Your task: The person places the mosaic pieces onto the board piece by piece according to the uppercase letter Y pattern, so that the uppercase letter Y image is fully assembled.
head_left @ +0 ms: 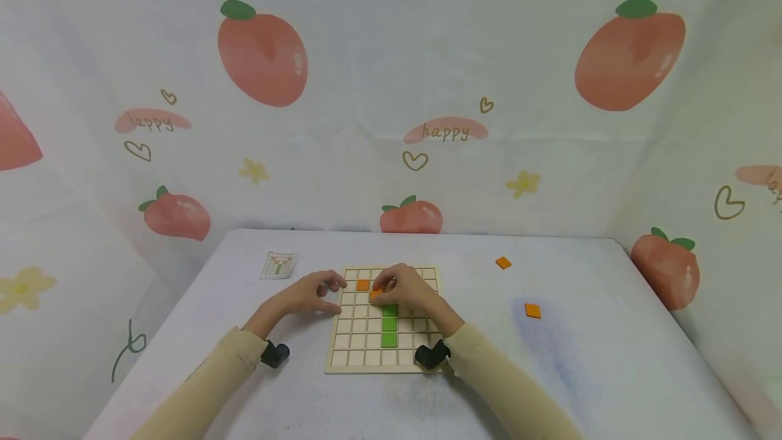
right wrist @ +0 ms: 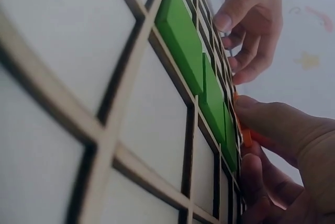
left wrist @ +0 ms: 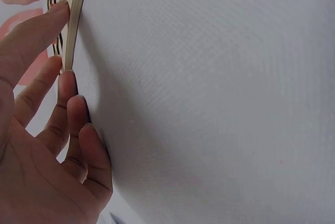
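Note:
A wooden grid board (head_left: pixel 357 358) lies on the table, holding several green square tiles (head_left: pixel 389 324) in one column and an orange tile (head_left: pixel 363 285) in an upper-left cell. My right hand (head_left: pixel 411 288) is over the board and pinches another orange tile (head_left: pixel 375 295) between thumb and fingers, low at a cell; the right wrist view shows this orange tile (right wrist: pixel 247 138) partly hidden by the fingers. At the board's left edge, my left hand (head_left: pixel 308 292) rests thumb and fingertips on the rim (left wrist: pixel 76 20), the fingers loosely bent.
Two loose orange tiles, one farther back (head_left: pixel 504 263) and one nearer (head_left: pixel 533 311), lie on the table right of the board. A small printed pattern card (head_left: pixel 278 265) lies at the back left. Behind the table hangs a fruit-patterned curtain (head_left: pixel 342 87).

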Available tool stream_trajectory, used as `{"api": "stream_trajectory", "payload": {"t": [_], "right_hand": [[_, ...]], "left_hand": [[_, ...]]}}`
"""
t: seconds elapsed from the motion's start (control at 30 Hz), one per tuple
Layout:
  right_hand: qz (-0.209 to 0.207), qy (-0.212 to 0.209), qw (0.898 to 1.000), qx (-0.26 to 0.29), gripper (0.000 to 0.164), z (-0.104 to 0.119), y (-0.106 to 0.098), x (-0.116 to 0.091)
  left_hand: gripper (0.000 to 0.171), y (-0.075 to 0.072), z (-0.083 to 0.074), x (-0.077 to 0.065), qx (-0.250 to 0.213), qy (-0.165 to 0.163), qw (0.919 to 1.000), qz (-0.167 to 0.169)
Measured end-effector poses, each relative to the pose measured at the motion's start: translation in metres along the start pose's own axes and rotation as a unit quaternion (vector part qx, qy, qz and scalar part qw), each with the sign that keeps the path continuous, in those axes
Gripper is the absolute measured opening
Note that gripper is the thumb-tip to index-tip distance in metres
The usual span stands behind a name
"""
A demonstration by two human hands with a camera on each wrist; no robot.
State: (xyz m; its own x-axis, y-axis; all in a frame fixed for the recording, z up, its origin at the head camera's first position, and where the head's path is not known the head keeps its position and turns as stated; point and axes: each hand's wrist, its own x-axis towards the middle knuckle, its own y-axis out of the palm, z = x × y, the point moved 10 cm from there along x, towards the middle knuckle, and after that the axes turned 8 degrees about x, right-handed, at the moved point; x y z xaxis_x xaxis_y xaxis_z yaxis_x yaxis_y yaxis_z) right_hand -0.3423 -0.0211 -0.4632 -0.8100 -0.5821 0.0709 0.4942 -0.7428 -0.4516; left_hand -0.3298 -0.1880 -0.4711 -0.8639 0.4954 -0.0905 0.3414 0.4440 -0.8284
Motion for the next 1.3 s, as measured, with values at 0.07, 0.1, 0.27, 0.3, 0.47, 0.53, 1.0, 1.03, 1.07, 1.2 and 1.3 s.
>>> {"api": "stream_trajectory", "payload": {"t": [0.07,0.1,0.27,0.3,0.47,0.53,1.0,1.03,1.07,1.2,1.3], "right_hand": [[-0.001,0.001,1.000,-0.008,0.016,0.0010,0.0004,-0.0001],[-0.002,0.001,1.000,-0.011,0.016,0.0016,0.0006,-0.0001],[-0.003,-0.002,1.000,-0.023,0.016,0.0029,0.0015,0.0005],[-0.003,-0.003,1.000,-0.024,0.016,0.0028,0.0016,0.0007],[-0.004,-0.001,1.000,-0.025,0.015,0.0013,0.0022,0.0012],[-0.004,0.003,1.000,-0.026,0.015,0.0003,0.0024,0.0014],[-0.001,-0.002,1.000,-0.025,0.016,0.0053,0.0030,0.0014],[-0.001,-0.003,1.000,-0.026,0.016,0.0051,0.0029,0.0015],[-0.001,-0.002,1.000,-0.025,0.016,0.0045,0.0027,0.0016],[0.000,-0.001,1.000,-0.020,0.016,0.0022,0.0021,0.0023],[0.004,0.003,1.000,-0.011,0.017,0.0009,0.0009,0.0023]], "left_hand": [[0.048,0.0000,0.0000,0.0000,-0.001,-0.001,1.0000,0.000],[0.048,0.0002,0.0001,0.0001,-0.001,-0.001,1.0000,0.000],[0.047,0.0004,0.0006,0.0004,-0.003,-0.003,1.0000,0.001],[0.047,0.0003,0.0007,0.0004,-0.004,-0.003,1.0000,0.000],[0.047,0.0008,0.0013,0.0004,-0.005,-0.005,1.0000,0.000],[0.047,0.0010,0.0013,0.0004,-0.004,-0.005,1.0000,0.000],[0.048,0.0003,0.0025,0.0003,-0.002,-0.013,0.9999,-0.001],[0.048,0.0003,0.0023,0.0004,-0.002,-0.013,0.9999,-0.001],[0.048,0.0002,0.0021,0.0004,-0.002,-0.013,0.9999,0.000],[0.048,-0.0001,0.0013,0.0008,-0.003,-0.011,0.9999,-0.001],[0.048,0.0004,0.0019,0.0013,-0.001,-0.012,0.9999,-0.001]]}}
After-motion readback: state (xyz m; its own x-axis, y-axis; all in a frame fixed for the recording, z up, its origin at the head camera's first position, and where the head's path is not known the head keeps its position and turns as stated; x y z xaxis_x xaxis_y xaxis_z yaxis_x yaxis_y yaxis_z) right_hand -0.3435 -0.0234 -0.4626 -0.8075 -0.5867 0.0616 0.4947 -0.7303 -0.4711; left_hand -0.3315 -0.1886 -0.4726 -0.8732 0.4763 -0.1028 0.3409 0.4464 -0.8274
